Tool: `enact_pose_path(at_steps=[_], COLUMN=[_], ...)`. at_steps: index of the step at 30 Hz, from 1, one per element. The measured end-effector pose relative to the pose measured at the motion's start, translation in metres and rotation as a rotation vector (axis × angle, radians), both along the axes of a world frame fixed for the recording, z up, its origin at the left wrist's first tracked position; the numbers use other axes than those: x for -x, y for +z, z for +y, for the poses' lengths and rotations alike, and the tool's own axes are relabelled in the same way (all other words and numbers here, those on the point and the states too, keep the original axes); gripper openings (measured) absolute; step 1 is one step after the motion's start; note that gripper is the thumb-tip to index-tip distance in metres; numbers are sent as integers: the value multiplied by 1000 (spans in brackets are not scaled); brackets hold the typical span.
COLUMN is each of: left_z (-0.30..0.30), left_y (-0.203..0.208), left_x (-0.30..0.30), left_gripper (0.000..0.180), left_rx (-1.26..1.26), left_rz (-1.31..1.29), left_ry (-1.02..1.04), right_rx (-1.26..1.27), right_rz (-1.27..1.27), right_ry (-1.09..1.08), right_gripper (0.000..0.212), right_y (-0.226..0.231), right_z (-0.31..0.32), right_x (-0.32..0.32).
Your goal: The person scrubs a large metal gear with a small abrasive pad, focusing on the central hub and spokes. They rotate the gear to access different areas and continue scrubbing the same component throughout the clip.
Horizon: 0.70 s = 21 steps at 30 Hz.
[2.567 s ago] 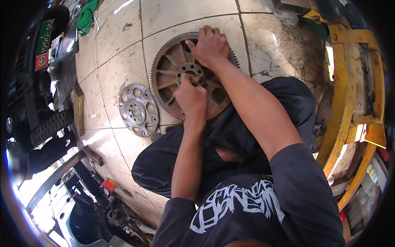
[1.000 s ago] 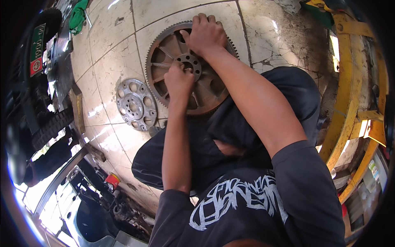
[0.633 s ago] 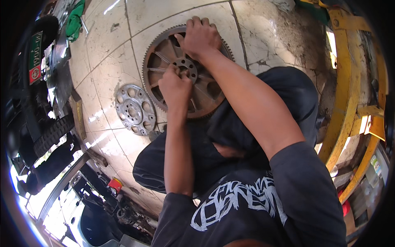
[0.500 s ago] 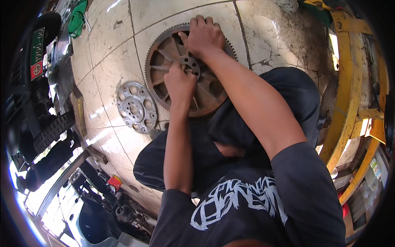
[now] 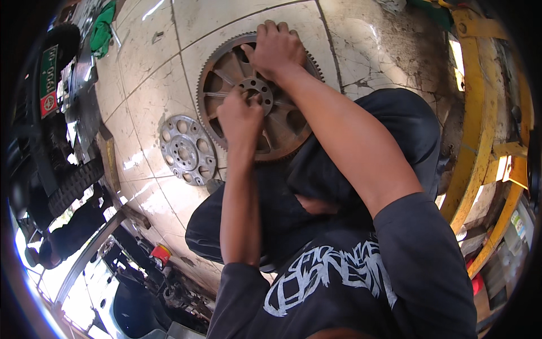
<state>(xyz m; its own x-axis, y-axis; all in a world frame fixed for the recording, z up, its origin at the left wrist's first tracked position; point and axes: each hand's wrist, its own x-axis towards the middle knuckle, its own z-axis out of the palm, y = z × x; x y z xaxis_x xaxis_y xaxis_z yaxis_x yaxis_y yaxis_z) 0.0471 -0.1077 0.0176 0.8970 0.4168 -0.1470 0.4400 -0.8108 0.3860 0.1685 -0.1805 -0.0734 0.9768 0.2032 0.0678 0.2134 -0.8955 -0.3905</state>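
A large rusty flywheel [image 5: 224, 79] with a toothed rim lies on the tiled floor in front of me. My right hand [image 5: 276, 50] is closed over its far rim, thumb on the inner side and fingertips at the outer edge. At the drilled hub, my left hand [image 5: 241, 117] has its fingers curled and pressed together against the metal; whatever they may hold is too hidden to name. Just left of the flywheel rests a smaller silver flexplate [image 5: 193, 153], flat on the tiles, with round holes through it.
Yellow metal frames [image 5: 471, 113] stand along the right side. To the left is a vehicle part with a black tyre [image 5: 76, 183] and a number plate [image 5: 49, 82]. A green cloth [image 5: 102, 31] lies at the far left, and a red-and-yellow can [image 5: 161, 252] sits lower left.
My left hand has shifted slightly left and its fingers have eased back from the hub's middle, showing more of the hub. My right hand keeps its hold on the rim.
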Motion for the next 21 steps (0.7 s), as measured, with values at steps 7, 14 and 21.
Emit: enact_pose_path(at_steps=[7, 14, 21], left_z=[15, 2, -3], left_y=[-19, 2, 16], left_x=[8, 4, 5], left_gripper=[21, 21, 14], left_rx=[8, -34, 101], left_rz=[2, 41, 8], left_ry=[-36, -13, -22], right_rx=[27, 42, 38], right_rz=[-3, 1, 10], right_ry=[31, 30, 31], right_gripper=[60, 60, 59], right_y=[6, 4, 4], right_z=[3, 4, 3], right_x=[1, 1, 1])
